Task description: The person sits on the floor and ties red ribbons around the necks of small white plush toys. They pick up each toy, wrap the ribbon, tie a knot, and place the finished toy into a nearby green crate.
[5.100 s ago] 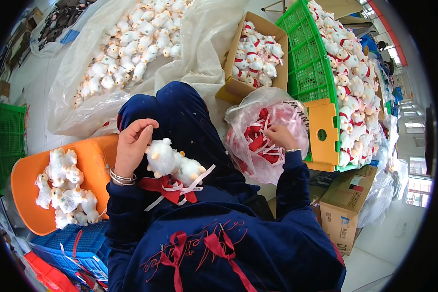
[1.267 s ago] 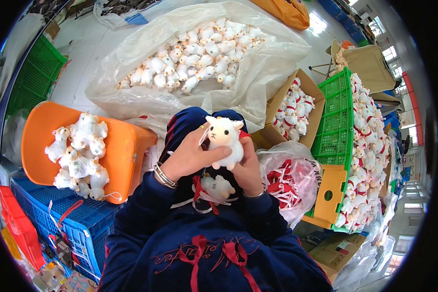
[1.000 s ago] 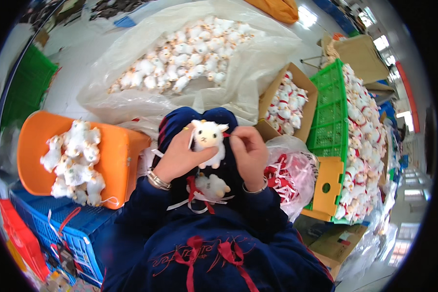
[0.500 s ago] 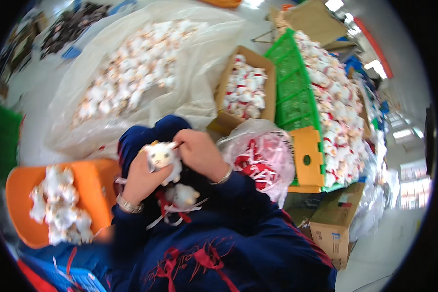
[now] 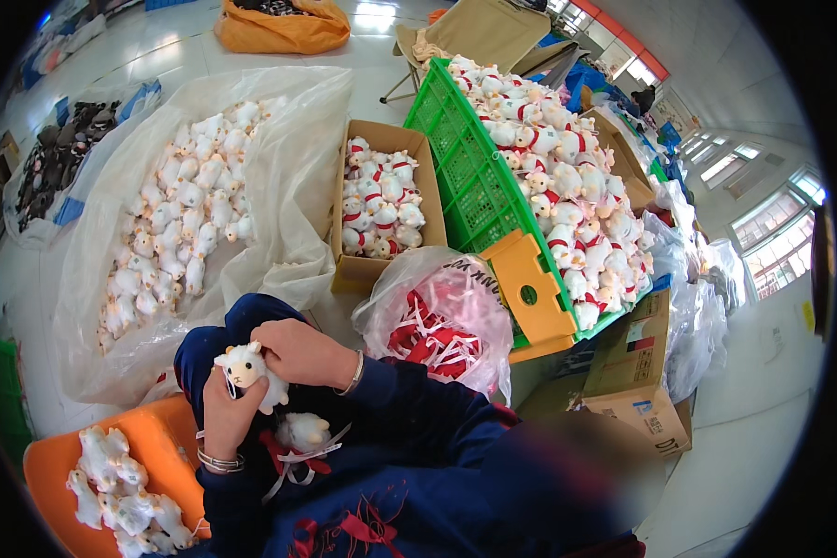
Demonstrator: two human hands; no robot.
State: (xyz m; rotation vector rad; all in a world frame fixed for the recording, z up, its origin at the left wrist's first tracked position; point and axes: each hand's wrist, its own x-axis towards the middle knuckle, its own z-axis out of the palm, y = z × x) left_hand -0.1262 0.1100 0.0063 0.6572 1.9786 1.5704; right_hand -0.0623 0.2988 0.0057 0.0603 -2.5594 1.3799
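Note:
A small white plush sheep [image 5: 243,366] with a cream face is held above my lap, its face turned up and to the left. My left hand [image 5: 227,409] is closed around its lower side, thumb against its body. Fingers curled, my right hand [image 5: 309,354] grips the back of its head by the ear; whether something thin is pinched there is hidden. A second white plush toy [image 5: 302,431] lies on my lap below my hands. Beside it are red cloth pieces [image 5: 279,450] with white ribbons [image 5: 293,468].
An orange chair [image 5: 56,465] on the left bears several plush sheep. Ahead are a plastic sheet [image 5: 288,205] heaped with more, a cardboard box [image 5: 431,200] and a green crate [image 5: 474,177] of red-scarfed ones. A clear bag [image 5: 498,335] of red scarves stands right of my knees.
My view has swung right and up, so the surroundings sit further left. Both hands stay on the plush sheep, which is now tilted more to the left.

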